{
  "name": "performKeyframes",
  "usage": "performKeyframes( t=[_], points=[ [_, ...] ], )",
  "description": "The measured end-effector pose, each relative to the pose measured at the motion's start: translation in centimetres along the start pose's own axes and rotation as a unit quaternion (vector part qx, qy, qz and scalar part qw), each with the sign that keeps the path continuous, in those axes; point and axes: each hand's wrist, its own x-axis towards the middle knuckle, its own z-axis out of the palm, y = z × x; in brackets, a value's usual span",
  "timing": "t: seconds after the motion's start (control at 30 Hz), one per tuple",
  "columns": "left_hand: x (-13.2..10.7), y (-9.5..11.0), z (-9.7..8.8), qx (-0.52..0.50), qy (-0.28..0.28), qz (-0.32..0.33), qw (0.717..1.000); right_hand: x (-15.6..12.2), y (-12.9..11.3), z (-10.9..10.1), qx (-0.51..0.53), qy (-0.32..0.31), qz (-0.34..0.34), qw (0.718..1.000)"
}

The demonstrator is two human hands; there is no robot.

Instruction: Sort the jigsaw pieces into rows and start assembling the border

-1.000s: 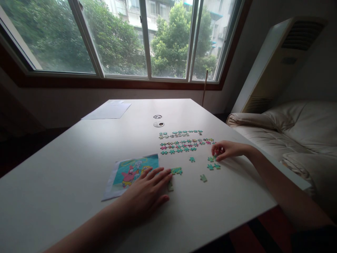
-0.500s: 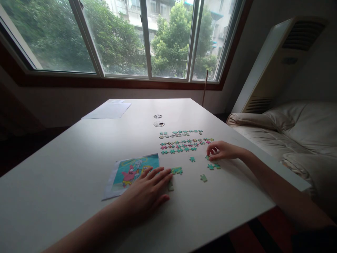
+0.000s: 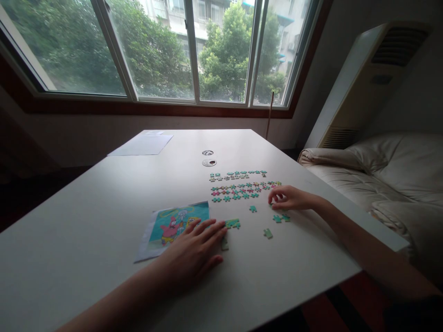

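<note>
My left hand (image 3: 199, 246) lies flat with fingers stretched, over the lower right of a cartoon picture sheet (image 3: 169, 229). Its fingertips touch a small joined block of green puzzle pieces (image 3: 233, 224), and a dull green piece (image 3: 224, 244) shows beside its fingers. My right hand (image 3: 289, 198) is curled, thumb and fingertips closed on a puzzle piece (image 3: 271, 205) that is mostly hidden. Close by lie two teal pieces (image 3: 277, 219), a single teal piece (image 3: 253, 209) and a pale green piece (image 3: 267, 234).
Several rows of loose puzzle pieces (image 3: 237, 197) lie beyond my hands on the white table (image 3: 104, 221). Two round cable-hole covers (image 3: 209, 163) sit farther back. White paper (image 3: 141, 145) rests at the far left; a sofa (image 3: 332, 168) stands to the right.
My right hand has shifted slightly left, and its fingers now cover more of the puzzle piece. My left hand remains in place.
</note>
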Motion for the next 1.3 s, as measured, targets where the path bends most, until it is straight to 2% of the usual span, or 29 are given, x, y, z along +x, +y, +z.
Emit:
performKeyframes(
  t=[0.17, 0.3, 0.37, 0.47, 0.57, 1.07, 1.17, 1.3],
  points=[
    [0.0, -0.1, 0.1, -0.001, 0.002, 0.002, 1.0, 0.4, 0.3, 0.6, -0.053, 0.058, 0.03, 0.996],
    [0.0, -0.1, 0.0, 0.006, -0.012, 0.0, 1.0, 0.3, 0.7, 0.2, -0.073, 0.102, 0.045, 0.991],
    [0.0, 0.0, -0.1, 0.006, -0.017, -0.001, 1.0, 0.0, 0.6, -0.3, -0.056, 0.087, 0.034, 0.994],
    [0.0, 0.0, -0.1, 0.005, -0.015, -0.004, 1.0, -0.4, 0.2, -0.9, -0.016, 0.015, 0.001, 1.0],
    [0.0, 0.0, -0.1, 0.005, -0.013, -0.005, 1.0, -0.5, -0.2, -1.1, 0.001, -0.029, 0.002, 1.0],
    [0.0, 0.0, 0.0, 0.006, -0.003, 0.003, 1.0, -0.4, 0.8, -0.9, -0.009, -0.019, 0.037, 0.999],
    [-0.1, 0.0, 0.1, 0.001, 0.012, 0.005, 1.0, -0.3, 0.6, -0.7, -0.011, -0.02, 0.031, 0.999],
    [-0.1, 0.0, 0.0, 0.001, 0.007, 0.003, 1.0, -0.1, 0.1, -0.4, -0.019, -0.027, 0.013, 0.999]
  ],
)
